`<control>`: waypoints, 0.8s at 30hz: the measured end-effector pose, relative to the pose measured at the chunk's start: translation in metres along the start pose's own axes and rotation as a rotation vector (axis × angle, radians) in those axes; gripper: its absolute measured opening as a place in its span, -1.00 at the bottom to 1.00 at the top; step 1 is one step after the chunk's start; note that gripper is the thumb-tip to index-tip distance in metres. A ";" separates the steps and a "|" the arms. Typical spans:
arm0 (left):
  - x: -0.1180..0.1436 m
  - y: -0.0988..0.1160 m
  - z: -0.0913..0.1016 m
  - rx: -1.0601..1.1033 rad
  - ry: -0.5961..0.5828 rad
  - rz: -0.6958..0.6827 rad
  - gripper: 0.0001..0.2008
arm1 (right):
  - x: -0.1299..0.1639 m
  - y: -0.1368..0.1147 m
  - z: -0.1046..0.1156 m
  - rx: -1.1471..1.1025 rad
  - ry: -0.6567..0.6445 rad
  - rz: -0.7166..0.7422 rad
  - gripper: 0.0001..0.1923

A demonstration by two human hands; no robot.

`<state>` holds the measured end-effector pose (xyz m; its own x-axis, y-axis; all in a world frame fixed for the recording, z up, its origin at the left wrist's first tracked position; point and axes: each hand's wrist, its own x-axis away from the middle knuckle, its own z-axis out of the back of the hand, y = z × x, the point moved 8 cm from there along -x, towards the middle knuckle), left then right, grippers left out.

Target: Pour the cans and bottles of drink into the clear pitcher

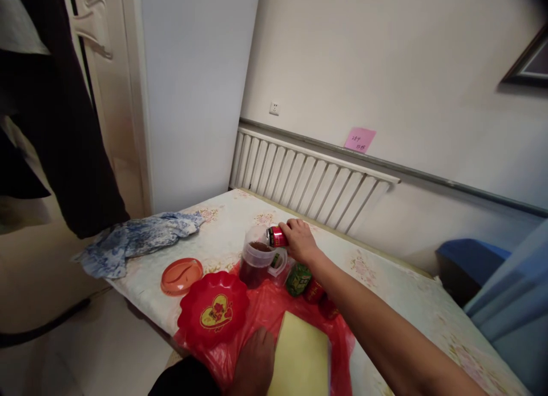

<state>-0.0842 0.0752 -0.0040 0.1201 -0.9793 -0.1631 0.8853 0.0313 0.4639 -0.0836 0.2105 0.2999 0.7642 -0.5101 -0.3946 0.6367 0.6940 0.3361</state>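
Note:
My right hand (298, 239) is closed around a red drink can (277, 237). The can lies tipped on its side, its top end pointing left over the mouth of a clear plastic pitcher (254, 270). Dark brown liquid stands in the pitcher, whose handle faces right. Low in the view, my left hand (256, 356) rests on a red plastic bag (268, 304), beside a yellow pad (302, 356); its fingers lie forward, in shadow. Left of the pitcher are a scalloped red plate (192, 310) with a yellow heart print and an orange-red round lid (182, 276).
A green can (298, 279) and red cans (314, 291) lie partly beneath my right forearm. Blue-and-white cloth (145, 239) covers the left corner of the flowered table cover (363, 270). A white radiator (308, 176) runs behind the table; a dark blue bin (466, 265) stands at right.

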 end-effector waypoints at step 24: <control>-0.002 0.020 0.029 -0.079 0.082 -0.124 -0.72 | 0.246 0.182 -0.034 -1.055 0.452 -0.964 -0.53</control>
<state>-0.0798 0.0724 0.0313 0.0414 -0.9572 -0.2865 0.9278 -0.0696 0.3666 0.2170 0.2282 0.2352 -0.1153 -0.9137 -0.3897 0.3489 0.3300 -0.8771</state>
